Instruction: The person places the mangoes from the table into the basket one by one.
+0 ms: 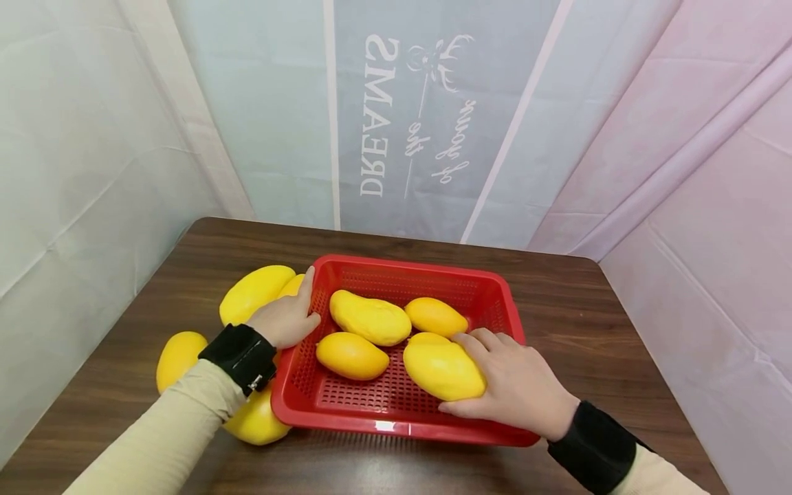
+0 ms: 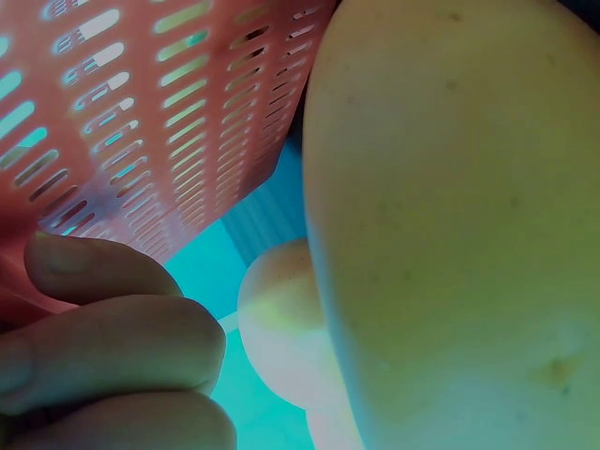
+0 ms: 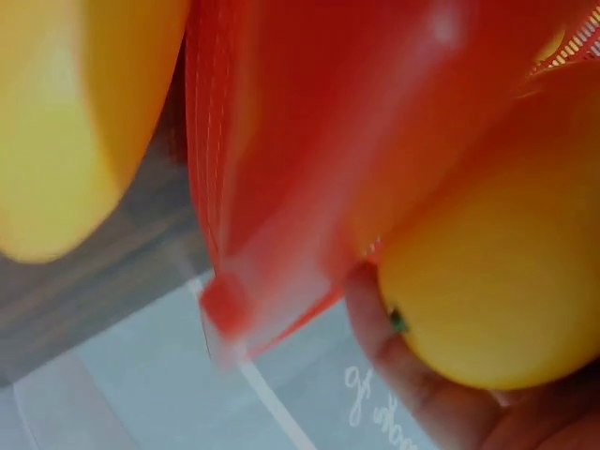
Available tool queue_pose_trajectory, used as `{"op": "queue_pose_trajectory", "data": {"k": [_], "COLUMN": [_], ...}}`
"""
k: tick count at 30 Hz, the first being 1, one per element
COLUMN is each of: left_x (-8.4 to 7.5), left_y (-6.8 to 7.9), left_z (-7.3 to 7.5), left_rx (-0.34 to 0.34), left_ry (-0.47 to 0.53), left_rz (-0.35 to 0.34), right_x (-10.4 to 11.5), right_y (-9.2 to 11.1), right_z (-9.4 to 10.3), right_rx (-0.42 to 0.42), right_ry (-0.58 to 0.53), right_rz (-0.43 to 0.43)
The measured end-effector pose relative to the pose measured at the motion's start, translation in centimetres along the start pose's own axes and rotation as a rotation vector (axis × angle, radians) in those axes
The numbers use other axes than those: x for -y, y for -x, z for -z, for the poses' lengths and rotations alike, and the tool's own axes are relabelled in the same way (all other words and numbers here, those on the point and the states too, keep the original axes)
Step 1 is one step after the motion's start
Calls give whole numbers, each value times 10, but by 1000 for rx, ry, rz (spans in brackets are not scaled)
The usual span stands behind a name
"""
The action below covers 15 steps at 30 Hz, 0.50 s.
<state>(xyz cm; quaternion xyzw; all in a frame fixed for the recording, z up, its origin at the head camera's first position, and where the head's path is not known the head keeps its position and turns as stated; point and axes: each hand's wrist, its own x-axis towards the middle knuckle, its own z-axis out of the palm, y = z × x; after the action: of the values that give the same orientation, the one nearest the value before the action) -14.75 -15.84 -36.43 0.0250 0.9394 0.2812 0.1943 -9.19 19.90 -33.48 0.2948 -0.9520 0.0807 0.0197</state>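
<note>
A red plastic basket [image 1: 334,418] with slotted walls stands on the table. My left hand [image 1: 284,320] grips its left rim; in the left wrist view, curled fingers [image 2: 122,337] lie against the basket wall. Inside the basket, my right hand [image 1: 516,381] holds a yellow mango [image 1: 442,368] from its right side, near the front right corner. The right wrist view shows the green stem spot of that mango [image 3: 497,291] beside the fingers. Three more sit in the basket: a lumpy long mango [image 1: 370,317], a smaller mango [image 1: 353,356] in front of it, and a mango [image 1: 436,316] behind the held one.
Several yellow mangoes lie on the dark wooden table [image 1: 569,309] left of the basket: a mango [image 1: 250,295] at the back, a mango [image 1: 179,357] farther left and a mango [image 1: 256,419] by the front left corner. Printed cloth [image 1: 284,137] hangs behind the table.
</note>
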Motion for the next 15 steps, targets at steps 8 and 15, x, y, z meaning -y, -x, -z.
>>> {"op": "queue_pose_trajectory", "data": {"k": [8,15], "left_x": [2,1], "left_y": [0,-1], "left_z": [2,1], "left_rx": [6,3], "left_ry": [17,12], "left_rz": [5,7], "right_x": [3,8], "right_y": [-4,-11], "right_z": [3,6], "right_rx": [72,128], "right_ry": [49,55], "right_rz": [8,51]}}
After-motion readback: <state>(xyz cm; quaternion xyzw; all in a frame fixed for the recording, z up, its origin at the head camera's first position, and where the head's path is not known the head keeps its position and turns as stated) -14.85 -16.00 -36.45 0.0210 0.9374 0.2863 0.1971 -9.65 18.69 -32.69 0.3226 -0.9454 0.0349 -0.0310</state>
